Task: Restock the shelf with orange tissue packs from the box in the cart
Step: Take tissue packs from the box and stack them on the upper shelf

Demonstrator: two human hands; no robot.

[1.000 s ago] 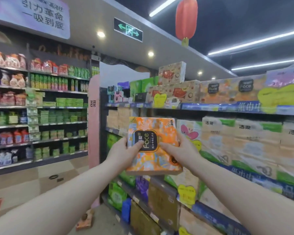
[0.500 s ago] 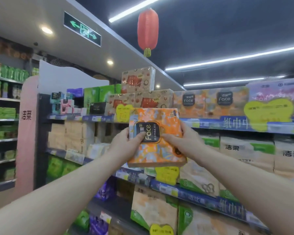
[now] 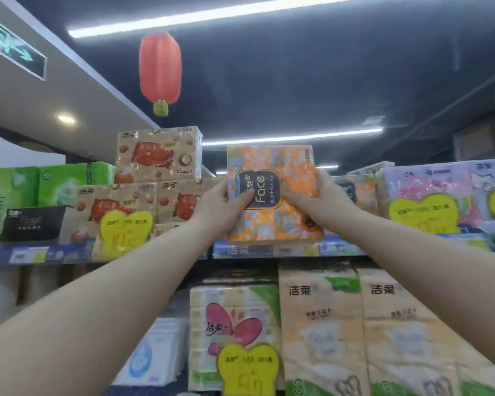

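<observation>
A: Both arms were raised. Left hand (image 3: 220, 202) and right hand (image 3: 319, 200) clamped the orange tissue pack (image 3: 272, 195) from either side, thumbs lying across its front, the other fingers wrapped out of sight behind.

B: Orientation?

A: Upright, broad face toward the camera, slightly taller than wide. The dark "Face" label (image 3: 258, 190) read sideways, its lettering running up the pack.

B: Where against the shelf?

A: Held in front of the top shelf (image 3: 283, 249), the pack's lower edge level with the blue price strip. Whether it rested on the shelf, cannot tell.

B: Neighbours on that level?

A: Left: tan packs with red print (image 3: 158, 154), stacked two high, a yellow heart-shaped tag (image 3: 126, 228) in front; further left, green packs (image 3: 49, 184) and a black pack (image 3: 32, 222). Right: another orange pack (image 3: 355, 191) partly behind the right hand, then a pink-lilac pack (image 3: 423, 190).

B: Below?

A: Tall pale packs with green corners (image 3: 320, 324), one with a pink flower print (image 3: 232, 321).

B: Room?

A: Dark ceiling, strip lights (image 3: 212, 15), a red lantern (image 3: 160, 68) hanging, a green exit sign (image 3: 12, 47) upper left.
</observation>
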